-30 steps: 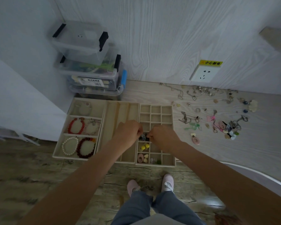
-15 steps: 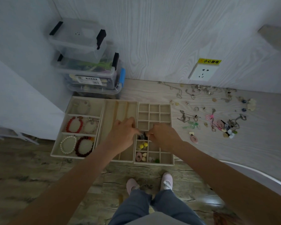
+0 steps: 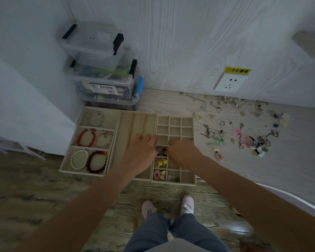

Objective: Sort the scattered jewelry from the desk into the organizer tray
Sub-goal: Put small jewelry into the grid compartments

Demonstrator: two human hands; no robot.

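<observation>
The beige organizer tray (image 3: 175,117) lies at the desk's left end, partly over its front edge. Its left part holds red, pearl and dark bead bracelets (image 3: 86,138); its right part is a grid of small cells. Over a middle-left cell, my left hand (image 3: 142,151) and my right hand (image 3: 183,151) meet and both pinch a small dark jewelry piece (image 3: 161,152). Cells below hold yellow beads (image 3: 161,162) and a pink ring. Scattered jewelry (image 3: 244,137) covers the desk to the right, with a pink oval pendant (image 3: 219,156) nearest.
Stacked clear storage boxes (image 3: 102,79) stand behind the tray against the wall. A wall socket (image 3: 229,82) with a yellow label sits above the scattered chains. The desk's curved front edge (image 3: 289,199) runs at right; my feet and the floor show below.
Both hands have stayed at the same grid cell with the dark piece. My left hand's fingers have spread slightly forward over the tray.
</observation>
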